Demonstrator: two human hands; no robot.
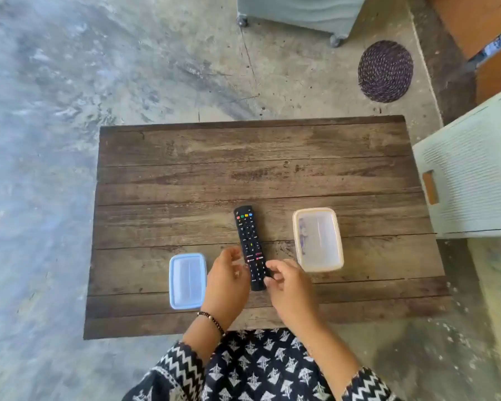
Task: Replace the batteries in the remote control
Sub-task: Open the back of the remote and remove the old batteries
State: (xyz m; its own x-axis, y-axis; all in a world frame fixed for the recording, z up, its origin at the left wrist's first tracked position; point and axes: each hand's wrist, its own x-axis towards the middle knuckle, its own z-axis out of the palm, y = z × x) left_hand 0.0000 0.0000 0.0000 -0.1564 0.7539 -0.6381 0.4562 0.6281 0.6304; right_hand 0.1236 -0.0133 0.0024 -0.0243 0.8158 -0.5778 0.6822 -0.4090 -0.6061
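Two hands met over a black remote control (250, 246) lying face up on the wooden tabletop (185, 175), nearer the near edge than the far one, its coloured buttons pointing toward the far edge. The left hand (227, 280) was open with curled fingers beside the remote's near end; whether it touched could not be told. The right hand (287, 285) pinched the remote's near end between thumb and fingers from the other side. A blue-rimmed plastic container (188, 281) sat just beside the left hand, toward the near left corner. An orange-rimmed container (318, 240) sat near the remote on its right, holding something blurred.
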